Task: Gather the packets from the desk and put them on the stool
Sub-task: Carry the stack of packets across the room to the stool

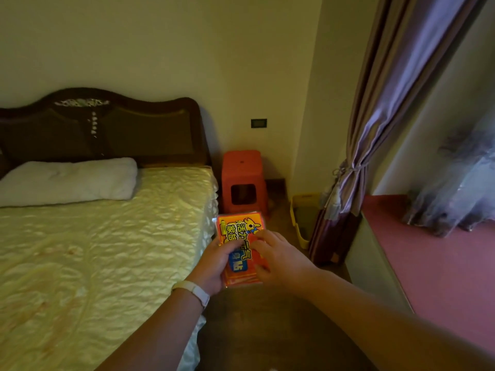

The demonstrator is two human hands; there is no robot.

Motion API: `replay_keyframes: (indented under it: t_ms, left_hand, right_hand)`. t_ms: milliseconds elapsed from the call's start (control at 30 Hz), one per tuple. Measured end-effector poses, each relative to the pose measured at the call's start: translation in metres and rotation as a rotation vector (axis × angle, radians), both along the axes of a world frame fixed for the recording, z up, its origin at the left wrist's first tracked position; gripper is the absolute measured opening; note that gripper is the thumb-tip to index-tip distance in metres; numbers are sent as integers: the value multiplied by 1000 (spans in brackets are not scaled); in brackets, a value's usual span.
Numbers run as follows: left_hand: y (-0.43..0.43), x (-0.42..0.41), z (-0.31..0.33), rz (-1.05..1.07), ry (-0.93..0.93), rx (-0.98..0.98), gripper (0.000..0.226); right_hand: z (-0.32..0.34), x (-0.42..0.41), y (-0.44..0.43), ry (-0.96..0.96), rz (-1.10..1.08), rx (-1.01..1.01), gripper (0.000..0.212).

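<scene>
I hold a stack of orange packets (pixel 239 226) with yellow and blue print in front of me, above the floor beside the bed. My left hand (pixel 214 263), with a white wristband, grips the stack from the left side. My right hand (pixel 278 255) presses on it from the right, fingers over the top packet. The red plastic stool (pixel 242 167) stands farther ahead against the wall, between the bed and the corner, its seat bare. The desk is out of view.
A bed (pixel 107 250) with a shiny cream cover, white pillow and dark headboard fills the left. A yellow bin (pixel 301 220) sits right of the stool. Purple curtains (pixel 375 129) and a pink window ledge (pixel 442 263) line the right. A narrow floor strip leads to the stool.
</scene>
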State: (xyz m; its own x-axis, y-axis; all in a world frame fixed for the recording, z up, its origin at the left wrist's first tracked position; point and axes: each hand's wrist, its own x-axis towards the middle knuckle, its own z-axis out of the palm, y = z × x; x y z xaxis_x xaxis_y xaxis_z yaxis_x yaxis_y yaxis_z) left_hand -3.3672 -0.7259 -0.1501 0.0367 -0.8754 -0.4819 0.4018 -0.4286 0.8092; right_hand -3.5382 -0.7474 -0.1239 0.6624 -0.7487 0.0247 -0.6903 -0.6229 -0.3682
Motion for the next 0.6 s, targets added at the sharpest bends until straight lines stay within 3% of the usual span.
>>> replay_keyframes:
  t_ms: [600]
  left_hand:
    - [-226,104,-39,-11,0,57,34]
  right_hand:
    - [-34,102,-221,47,-29,48,54]
